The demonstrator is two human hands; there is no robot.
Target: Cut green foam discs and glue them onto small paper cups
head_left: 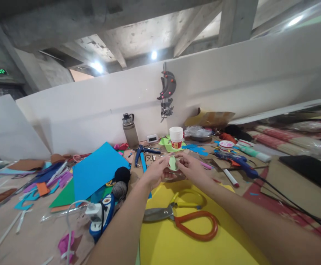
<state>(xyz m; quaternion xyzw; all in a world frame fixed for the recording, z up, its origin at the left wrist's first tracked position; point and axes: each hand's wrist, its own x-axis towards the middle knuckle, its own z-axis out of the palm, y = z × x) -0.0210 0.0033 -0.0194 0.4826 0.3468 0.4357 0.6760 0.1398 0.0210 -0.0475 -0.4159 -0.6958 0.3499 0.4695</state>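
Both my hands meet over the far edge of the yellow sheet (177,248). Between them is a small whitish, cup-like object with a pale green oval piece (172,163) on the side facing me. My left hand (157,172) is closed around its left side. The fingers of my right hand (188,165) are pinched at its right edge. Fingers cover much of the object, so its full shape is hidden. Large scissors (167,212) with orange and yellow handles lie on the yellow sheet, below my hands. Beyond them stands a stack of white paper cups (176,133).
A blue sheet (99,167), black yarn ball (122,174) and power strip (103,217) lie left. A grey bottle (130,131) stands behind. On the right are a blue glue gun (242,162) with its cord, a marker (230,177) and a dark tablet-like slab (312,173).
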